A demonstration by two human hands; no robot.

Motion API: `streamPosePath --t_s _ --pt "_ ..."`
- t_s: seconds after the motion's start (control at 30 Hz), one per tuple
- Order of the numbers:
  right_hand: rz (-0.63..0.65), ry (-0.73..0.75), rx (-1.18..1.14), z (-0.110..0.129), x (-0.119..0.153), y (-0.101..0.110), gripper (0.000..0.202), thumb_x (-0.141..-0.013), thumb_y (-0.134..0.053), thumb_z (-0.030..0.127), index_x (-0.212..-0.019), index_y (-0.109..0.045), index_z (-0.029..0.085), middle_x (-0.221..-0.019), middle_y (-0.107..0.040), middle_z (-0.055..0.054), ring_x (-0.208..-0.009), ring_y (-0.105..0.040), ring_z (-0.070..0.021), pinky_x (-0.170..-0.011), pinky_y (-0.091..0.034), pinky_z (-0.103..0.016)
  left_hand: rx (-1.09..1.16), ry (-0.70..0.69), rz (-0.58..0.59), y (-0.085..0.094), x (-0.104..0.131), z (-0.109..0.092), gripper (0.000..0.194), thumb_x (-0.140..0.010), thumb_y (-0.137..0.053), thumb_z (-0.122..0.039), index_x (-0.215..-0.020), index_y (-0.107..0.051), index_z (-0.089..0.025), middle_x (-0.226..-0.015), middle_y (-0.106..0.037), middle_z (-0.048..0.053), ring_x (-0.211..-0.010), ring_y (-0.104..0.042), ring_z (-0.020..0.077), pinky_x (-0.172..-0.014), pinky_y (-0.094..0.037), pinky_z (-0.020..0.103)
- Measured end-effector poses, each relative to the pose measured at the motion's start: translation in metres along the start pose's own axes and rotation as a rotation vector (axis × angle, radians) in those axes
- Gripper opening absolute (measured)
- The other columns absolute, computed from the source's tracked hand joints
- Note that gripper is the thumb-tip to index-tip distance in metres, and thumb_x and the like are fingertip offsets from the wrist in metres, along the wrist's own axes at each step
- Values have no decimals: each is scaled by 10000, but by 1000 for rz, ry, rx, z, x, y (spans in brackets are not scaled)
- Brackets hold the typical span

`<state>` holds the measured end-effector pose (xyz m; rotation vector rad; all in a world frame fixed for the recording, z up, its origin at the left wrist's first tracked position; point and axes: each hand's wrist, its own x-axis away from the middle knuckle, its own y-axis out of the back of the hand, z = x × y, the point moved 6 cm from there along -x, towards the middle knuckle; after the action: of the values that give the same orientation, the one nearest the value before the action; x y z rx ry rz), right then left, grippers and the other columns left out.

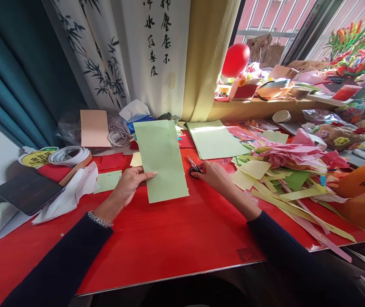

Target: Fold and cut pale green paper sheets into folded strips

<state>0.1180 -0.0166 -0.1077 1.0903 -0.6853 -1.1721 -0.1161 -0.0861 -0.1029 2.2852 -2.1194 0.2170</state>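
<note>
My left hand (131, 184) pinches the lower left edge of a light green sheet of paper (163, 162), thumb on its front. The sheet is a tall rectangle, tilted slightly and held above the red table. To its right, my right hand (213, 172) is closed on the black handles of a small pair of scissors (195, 169), whose blades point up and away from me. Scissors and sheet are apart. Behind them lies a stack of light green paper (217, 138). A smaller green piece (108, 181) rests left of my left hand.
Paper strips and scraps (284, 183) spread over the right side of the red table (169, 243), with crumpled pink paper (294, 153) on top. An orange bag (364, 192) stands at the right edge. At left are a dark tablet-like slab (29, 192) and a white tape roll (69, 155).
</note>
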Motion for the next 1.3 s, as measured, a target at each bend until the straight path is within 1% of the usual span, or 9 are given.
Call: streamPosePath --t_s 0.1,0.33,0.47,0.57,0.73,0.87,1.07,1.2,1.3 --pt "39 -78 10 -6 -2 -1 337 -751 -559 499 -876 -551 186 -796 -622 -74 -702 -562 -211 -515 -296 -260 8 -4 -8 1 0 -1 379 -578 -797 -313 -902 -712 -136 -939 -724 91 -879 -665 229 -814 -527 308" --pt "156 -151 15 -22 7 9 330 -656 -603 414 -897 -567 191 -728 -616 -51 -587 -527 -178 -481 -270 -252 0 -34 5 2 1 -5 348 -622 -772 -307 -920 -705 -139 -961 -719 85 -898 -657 225 -801 -527 309" --pt "166 -153 6 -22 19 10 474 -629 -611 351 -1067 -535 185 -712 -615 -33 -561 -509 -167 -477 -268 -257 8 -38 -31 6 2 -10 352 -605 -779 -328 -892 -709 -136 -944 -722 92 -887 -662 240 -770 -538 316" --pt "196 -113 -216 -19 28 11 486 -664 -573 302 -1137 -498 214 -751 -626 -15 -600 -523 -156 -503 -308 -249 24 -58 -61 11 2 -15 358 -599 -781 -331 -892 -708 -138 -945 -721 95 -882 -664 243 -758 -545 322" --pt "348 61 -936 6 40 8 457 -708 -533 208 -1163 -503 225 -846 -611 -35 -731 -542 -149 -564 -382 -242 39 -100 -107 21 2 -23 295 -614 -772 -309 -868 -715 -169 -935 -726 68 -875 -666 229 -754 -545 297" --pt "356 139 -1244 24 45 -1 502 -711 -591 188 -1190 -451 240 -912 -580 -45 -767 -530 -145 -570 -403 -244 53 -133 -154 26 2 -28 260 -624 -760 -283 -859 -712 -183 -930 -726 54 -882 -662 227 -741 -545 293" --pt "463 265 -1316 40 55 -5 321 -744 -635 174 -988 -436 235 -865 -536 -5 -774 -493 -116 -595 -401 -217 77 -191 -189 29 5 -35 299 -628 -755 -299 -883 -691 -157 -962 -715 80 -863 -662 237 -676 -550 298" --pt "635 302 -1269 50 65 -10 322 -759 -626 184 -1020 -441 218 -912 -526 -23 -845 -513 -131 -639 -417 -227 130 -257 -226 32 6 -38 279 -622 -766 -286 -862 -698 -163 -951 -719 60 -872 -657 217 -739 -537 287" --pt "689 295 -1225 56 70 -17 347 -754 -643 237 -1040 -448 216 -893 -500 -9 -808 -507 -117 -653 -420 -229 151 -280 -226 31 7 -39 276 -628 -765 -267 -872 -698 -157 -936 -719 56 -870 -654 209 -739 -536 278"
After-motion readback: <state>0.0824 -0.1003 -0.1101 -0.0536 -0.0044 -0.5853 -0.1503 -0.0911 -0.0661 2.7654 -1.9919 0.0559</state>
